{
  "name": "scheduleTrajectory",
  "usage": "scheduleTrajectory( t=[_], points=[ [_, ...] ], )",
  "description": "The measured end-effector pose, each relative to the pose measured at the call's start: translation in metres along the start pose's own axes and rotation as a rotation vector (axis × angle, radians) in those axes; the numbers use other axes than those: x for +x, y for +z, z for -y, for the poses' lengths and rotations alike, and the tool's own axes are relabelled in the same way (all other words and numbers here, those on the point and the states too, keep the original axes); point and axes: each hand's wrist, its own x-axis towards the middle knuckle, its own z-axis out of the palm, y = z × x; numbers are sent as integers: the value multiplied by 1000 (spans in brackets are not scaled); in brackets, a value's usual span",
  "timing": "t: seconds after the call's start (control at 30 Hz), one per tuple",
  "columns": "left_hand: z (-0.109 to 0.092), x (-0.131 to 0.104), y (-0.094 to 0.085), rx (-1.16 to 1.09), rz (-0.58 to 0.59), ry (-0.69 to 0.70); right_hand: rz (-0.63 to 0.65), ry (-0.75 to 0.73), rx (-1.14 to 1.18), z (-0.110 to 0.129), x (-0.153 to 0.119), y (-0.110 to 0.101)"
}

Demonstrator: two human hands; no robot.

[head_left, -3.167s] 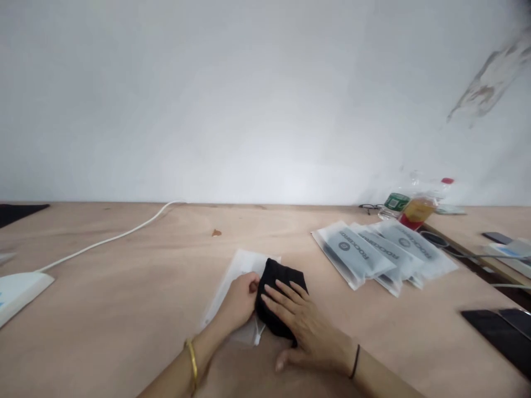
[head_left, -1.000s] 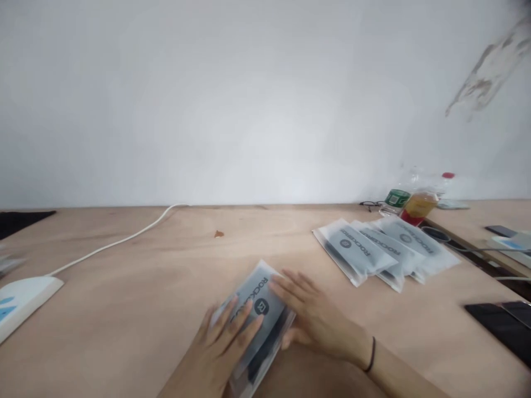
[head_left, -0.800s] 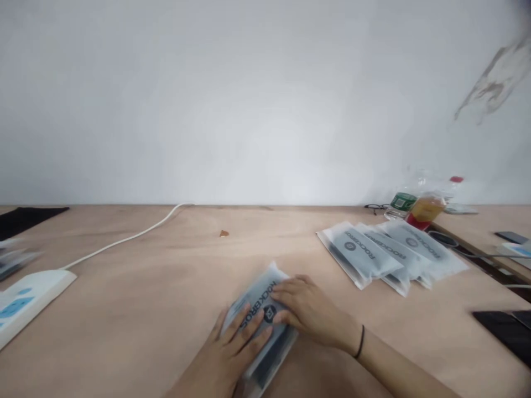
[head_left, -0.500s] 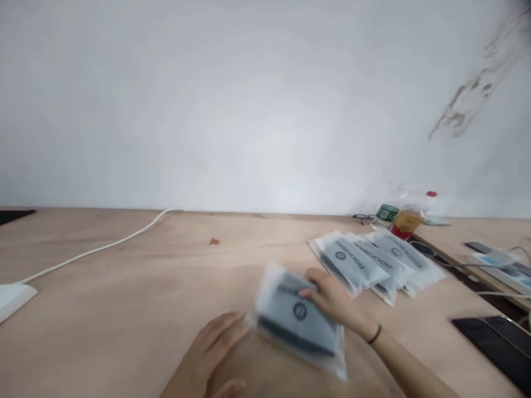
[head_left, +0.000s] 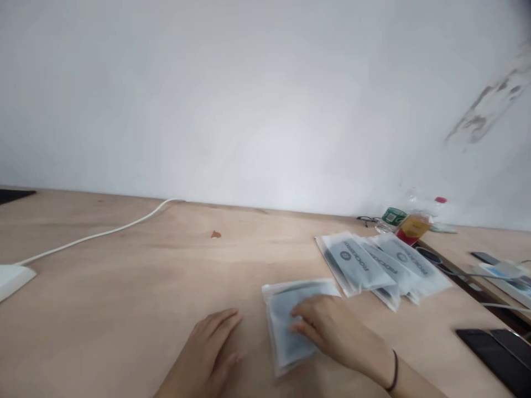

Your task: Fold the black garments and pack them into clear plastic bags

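A frosted pouch with a dark item inside (head_left: 286, 326) lies on the wooden table in the lower middle. My right hand (head_left: 327, 326) rests over its right part, fingers bent down onto it and slightly blurred; whether they grip it I cannot tell. To the left of the pouch, apart from it, my left hand (head_left: 211, 342) lies on the tabletop with its fingers spread and nothing in them. Several similar pouches with printed lettering (head_left: 357, 262) overlap each other, fanned out at the right, beyond my right hand.
Behind the fanned pouches stand a bottle with a red cap (head_left: 415, 226) and a green-labelled bottle (head_left: 392, 216), near glasses (head_left: 367, 220). Dark phones (head_left: 493, 354) lie at the right edge. A white cable (head_left: 99, 233) runs to a white device (head_left: 14, 282) at the left.
The pouch, earlier tilted up in my right hand with its printed side showing, now lies flat on the table with no print visible. The view has turned slightly.
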Motion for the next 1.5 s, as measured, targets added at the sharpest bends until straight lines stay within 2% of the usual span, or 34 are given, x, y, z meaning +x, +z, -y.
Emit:
scheduleTrajectory(
  t=[0.07,0.13,0.23,0.3,0.4,0.47,0.53,0.6,0.7,0.77,0.83,0.9,1.03,1.07,1.13,1.17,1.2,1.23,1.3,1.33,1.37,1.4,1.43,1.5],
  points=[
    [-3,1,-2,-38,36,-12,-57,42,175,8,16,2],
    [-6,4,-6,-97,68,-52,-57,120,320,7,30,13],
    [-14,14,-13,-251,54,-239,21,128,453,11,39,36],
    [-21,24,-17,-401,88,-390,42,92,529,23,39,45],
    [-35,42,-20,-680,214,-502,-12,54,706,46,41,40],
    [-39,51,-24,-781,201,-504,-78,28,802,56,44,32],
    [-33,55,-32,-735,124,-501,-127,5,805,56,44,25],
    [-16,52,-44,-600,35,-526,-138,13,761,48,36,23],
    [13,43,-62,-414,-77,-599,-52,72,712,28,15,21],
    [21,40,-67,-334,-106,-613,-25,80,716,20,5,15],
    [15,44,-66,-279,-102,-573,-87,18,748,19,5,6],
    [-1,54,-62,-241,-73,-501,-125,-68,766,26,14,-1],
    [-26,75,-60,-153,2,-365,62,-212,742,42,35,0],
    [-27,76,-61,-131,-34,-343,69,-229,771,45,38,3],
    [-26,74,-59,-147,-229,-369,-6,-192,900,48,41,8],
    [-25,69,-57,-224,-333,-421,-62,-143,994,48,41,10],
    [-23,63,-53,-360,-383,-483,-99,-93,1098,47,41,11],
    [-20,56,-49,-543,-358,-545,-115,-51,1197,46,40,12],
    [-9,39,-45,-914,-134,-633,-93,-14,1342,42,38,13],
    [0,30,-46,-1014,-27,-668,-81,3,1383,39,36,13],
    [13,21,-50,-1022,21,-713,-81,26,1410,34,35,14],
    [28,12,-58,-939,18,-770,-97,56,1433,29,33,14],
    [44,4,-69,-774,-39,-841,-126,89,1456,23,31,15],
    [71,-7,-92,-301,-102,-895,-197,156,1503,14,28,16]
  ],
)
